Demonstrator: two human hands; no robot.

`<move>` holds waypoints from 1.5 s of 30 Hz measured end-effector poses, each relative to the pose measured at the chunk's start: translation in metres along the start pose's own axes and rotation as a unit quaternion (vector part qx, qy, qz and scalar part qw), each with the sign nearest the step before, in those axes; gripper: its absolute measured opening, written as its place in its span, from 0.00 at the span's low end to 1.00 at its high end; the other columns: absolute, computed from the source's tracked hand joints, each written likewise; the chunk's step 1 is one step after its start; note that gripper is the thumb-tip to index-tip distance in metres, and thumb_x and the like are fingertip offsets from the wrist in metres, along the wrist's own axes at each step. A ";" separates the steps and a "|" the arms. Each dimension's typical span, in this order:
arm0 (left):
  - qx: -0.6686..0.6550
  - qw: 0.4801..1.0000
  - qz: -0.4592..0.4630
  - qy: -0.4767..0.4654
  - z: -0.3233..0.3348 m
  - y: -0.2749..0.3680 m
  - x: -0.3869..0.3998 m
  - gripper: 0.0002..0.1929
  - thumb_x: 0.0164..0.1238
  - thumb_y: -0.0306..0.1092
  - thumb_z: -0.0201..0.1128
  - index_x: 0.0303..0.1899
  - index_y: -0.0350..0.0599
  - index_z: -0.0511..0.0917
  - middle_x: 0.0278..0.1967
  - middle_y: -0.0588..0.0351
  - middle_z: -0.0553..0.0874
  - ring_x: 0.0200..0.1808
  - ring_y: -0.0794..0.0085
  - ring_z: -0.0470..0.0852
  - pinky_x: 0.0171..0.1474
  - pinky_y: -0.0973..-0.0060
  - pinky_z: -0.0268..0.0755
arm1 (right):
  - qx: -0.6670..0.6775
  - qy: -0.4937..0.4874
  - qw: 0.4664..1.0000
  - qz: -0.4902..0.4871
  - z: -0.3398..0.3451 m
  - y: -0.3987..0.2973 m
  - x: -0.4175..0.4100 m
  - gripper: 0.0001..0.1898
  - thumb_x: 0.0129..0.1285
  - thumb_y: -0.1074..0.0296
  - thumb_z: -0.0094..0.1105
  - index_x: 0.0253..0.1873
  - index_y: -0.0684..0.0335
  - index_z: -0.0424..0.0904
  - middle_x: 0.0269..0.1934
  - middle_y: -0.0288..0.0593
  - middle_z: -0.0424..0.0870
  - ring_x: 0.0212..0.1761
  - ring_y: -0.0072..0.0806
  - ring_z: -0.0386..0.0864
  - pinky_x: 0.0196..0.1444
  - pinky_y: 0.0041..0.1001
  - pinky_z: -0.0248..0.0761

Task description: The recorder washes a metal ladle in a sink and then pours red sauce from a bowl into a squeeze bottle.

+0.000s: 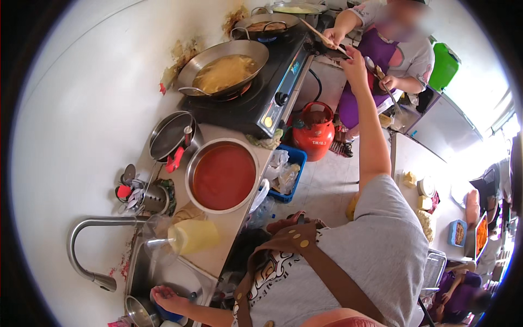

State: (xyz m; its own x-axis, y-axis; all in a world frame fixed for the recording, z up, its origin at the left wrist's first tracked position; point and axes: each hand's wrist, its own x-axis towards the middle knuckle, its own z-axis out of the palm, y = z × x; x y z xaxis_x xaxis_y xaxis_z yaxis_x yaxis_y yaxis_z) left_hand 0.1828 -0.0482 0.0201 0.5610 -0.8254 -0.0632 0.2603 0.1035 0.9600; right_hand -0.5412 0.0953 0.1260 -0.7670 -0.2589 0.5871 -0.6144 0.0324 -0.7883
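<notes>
My right hand (354, 65) reaches far out at the top, its fingers closed on one end of a long, thin wooden utensil (314, 30). A co-worker's hand (335, 37) grips the same utensil further along, and its far end lies by the rim of a wok (265, 20). Their other hand (389, 83) holds a metal ladle (369, 64). At the lower left, my left hand (167, 297) is over the sink (179, 272), palm turned up, fingers slightly curled, with no object visible in it. A blue vessel (165, 314) is partly hidden beneath it.
A wok of bubbling oil (222, 73) sits on the black gas stove (233, 110). Nearby are a bowl of red sauce (224, 175), a yellow-filled plastic container (196, 236), a faucet (98, 220) and a utensil holder (156, 199). A red gas cylinder (314, 137) and blue crate (300, 157) stand on the floor.
</notes>
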 end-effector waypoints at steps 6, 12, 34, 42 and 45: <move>-0.003 1.000 0.001 -0.014 0.029 -0.001 -0.010 0.17 0.64 0.39 0.48 0.52 0.46 0.70 0.48 0.58 0.74 0.45 0.72 0.73 0.47 0.77 0.64 | -0.392 0.114 0.898 -0.164 0.021 0.040 0.025 0.21 0.53 0.56 0.58 0.54 0.40 0.72 0.57 0.47 0.64 0.59 0.48 0.61 0.55 0.44 0.59; -0.035 0.999 -0.013 0.014 0.014 0.000 -0.032 0.16 0.63 0.37 0.51 0.51 0.45 0.70 0.44 0.58 0.75 0.43 0.71 0.73 0.47 0.75 0.66 | -0.279 0.113 0.910 -0.287 0.018 0.048 0.033 0.11 0.51 0.73 0.56 0.42 0.62 0.76 0.45 0.43 0.77 0.47 0.38 0.73 0.47 0.34 0.66; -0.131 0.904 0.047 -0.404 0.081 0.071 -0.134 0.17 0.69 0.41 0.43 0.51 0.40 0.68 0.44 0.51 0.77 0.44 0.68 0.77 0.50 0.71 0.67 | 0.059 -0.486 0.382 -0.784 0.212 -0.449 -0.253 0.13 0.57 0.68 0.49 0.46 0.65 0.75 0.40 0.50 0.78 0.37 0.41 0.77 0.39 0.33 0.71; -0.486 0.810 -0.177 -0.276 0.068 0.024 -0.075 0.28 0.63 0.56 0.43 0.53 0.42 0.66 0.49 0.48 0.75 0.49 0.60 0.75 0.53 0.64 0.67 | -0.166 -0.684 0.336 -0.626 0.374 -0.403 -0.472 0.13 0.50 0.67 0.50 0.40 0.62 0.79 0.32 0.46 0.80 0.27 0.35 0.77 0.31 0.39 0.72; -0.486 0.804 -0.163 -0.302 0.029 -0.007 -0.034 0.27 0.61 0.57 0.45 0.51 0.43 0.69 0.48 0.49 0.76 0.48 0.59 0.76 0.51 0.61 0.68 | -0.169 -0.706 0.366 -0.582 0.376 -0.406 -0.524 0.13 0.49 0.66 0.51 0.39 0.61 0.79 0.33 0.45 0.81 0.30 0.36 0.78 0.33 0.39 0.72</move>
State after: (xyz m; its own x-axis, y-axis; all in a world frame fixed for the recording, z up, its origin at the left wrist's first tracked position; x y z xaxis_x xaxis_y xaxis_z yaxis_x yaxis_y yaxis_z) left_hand 0.1391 -0.0366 0.0236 -0.0684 -0.9852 0.1575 0.9718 -0.0301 0.2340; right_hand 0.1798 -0.1453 0.0688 0.7651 -0.5206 -0.3789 -0.5435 -0.8377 0.0535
